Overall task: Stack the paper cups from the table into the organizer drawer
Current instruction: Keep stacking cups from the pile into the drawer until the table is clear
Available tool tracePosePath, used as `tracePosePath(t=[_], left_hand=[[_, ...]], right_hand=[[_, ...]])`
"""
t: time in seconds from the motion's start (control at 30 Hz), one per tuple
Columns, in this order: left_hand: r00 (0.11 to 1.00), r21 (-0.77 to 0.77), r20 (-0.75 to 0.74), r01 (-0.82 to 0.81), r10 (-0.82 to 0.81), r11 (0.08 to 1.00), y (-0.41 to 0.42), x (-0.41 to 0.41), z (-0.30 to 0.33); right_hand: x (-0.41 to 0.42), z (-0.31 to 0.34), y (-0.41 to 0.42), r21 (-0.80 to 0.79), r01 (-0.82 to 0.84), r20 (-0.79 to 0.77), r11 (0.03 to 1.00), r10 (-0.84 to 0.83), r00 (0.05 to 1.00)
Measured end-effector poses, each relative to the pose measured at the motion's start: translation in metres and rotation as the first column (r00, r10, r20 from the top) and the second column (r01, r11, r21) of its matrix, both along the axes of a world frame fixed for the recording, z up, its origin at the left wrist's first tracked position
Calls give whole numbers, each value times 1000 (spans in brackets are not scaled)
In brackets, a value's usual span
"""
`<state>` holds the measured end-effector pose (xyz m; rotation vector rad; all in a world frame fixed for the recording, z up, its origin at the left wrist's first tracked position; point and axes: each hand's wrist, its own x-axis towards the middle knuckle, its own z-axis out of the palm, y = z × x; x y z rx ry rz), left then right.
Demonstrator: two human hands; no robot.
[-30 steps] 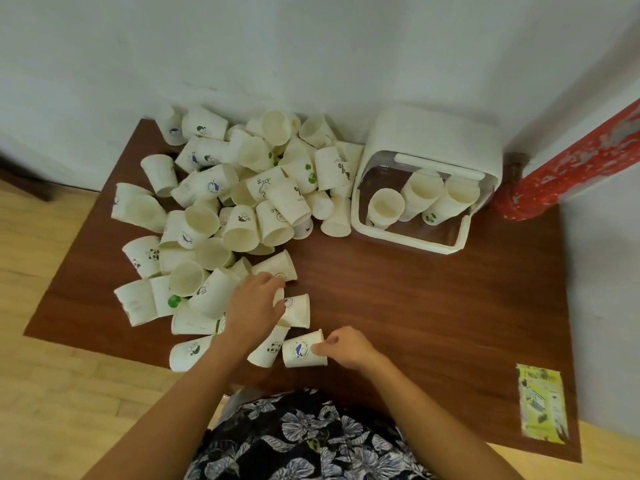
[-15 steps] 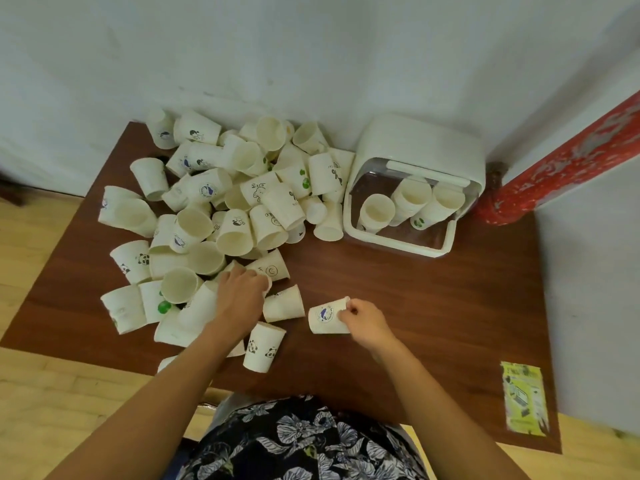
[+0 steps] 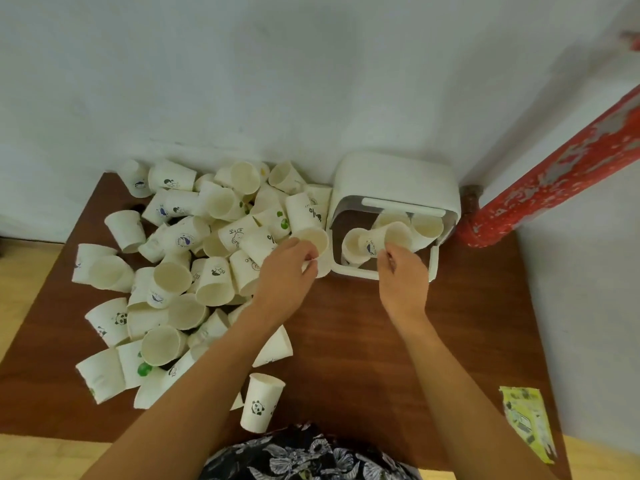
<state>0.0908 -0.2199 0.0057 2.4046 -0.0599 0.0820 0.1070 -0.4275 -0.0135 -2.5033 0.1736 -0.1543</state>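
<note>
The right hand (image 3: 401, 268) holds a cup (image 3: 388, 239) over the drawer (image 3: 391, 216); it should nest straight. The left hand (image 3: 291, 265) grips another cup (image 3: 313, 240).

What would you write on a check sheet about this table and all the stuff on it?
Surface: brown wooden table.
Job's things: heap of paper cups at left; white organizer drawer open, cups inside.
Clutter: yellow-green packet near the front right corner.
Hands: left hand grips a cup beside the drawer; right hand holds a cup over the drawer.
Cables: nothing seen.
Surroundings: pale wall, red pipe, wooden floor.
</note>
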Motion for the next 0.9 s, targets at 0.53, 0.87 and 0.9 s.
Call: tracePosePath(t=[0.53, 0.87, 0.9], left_hand=[[992, -18, 54, 118, -117, 993, -34, 52, -10], [965, 69, 5, 262, -263, 963, -75, 68, -39], [963, 94, -27, 270, -269, 958, -77, 70, -44]], right_hand=[[40, -64, 1, -244, -305, -189, 921, 263, 946], [18, -56, -38, -15, -94, -60, 995, 93, 994], [15, -55, -41, -11, -100, -69, 995, 99, 993]])
